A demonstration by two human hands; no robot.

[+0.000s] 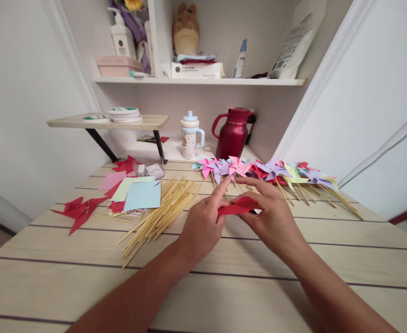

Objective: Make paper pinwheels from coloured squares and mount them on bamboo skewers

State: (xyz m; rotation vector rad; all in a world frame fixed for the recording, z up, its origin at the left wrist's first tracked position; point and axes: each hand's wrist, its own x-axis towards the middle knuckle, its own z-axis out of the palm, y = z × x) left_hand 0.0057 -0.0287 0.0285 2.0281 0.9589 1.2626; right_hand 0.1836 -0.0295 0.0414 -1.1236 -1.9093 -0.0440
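Head view: piece of red paper (239, 206) held between 2 hands just above table (355, 259), R of loose sticks (161, 212) & near side of pinwheels (274, 169). Paper plain red, no pattern visible; seen nearly edge-on as narrow slanted band, apparently folded; exact fold hidden by fingers. L hand (203, 224): fingers closed on paper's L end, index extended fwd. R hand (270, 210): thumb & fingers pinching R end, index likewise extended. Blue paper square (142, 194) beside sticks, on L.
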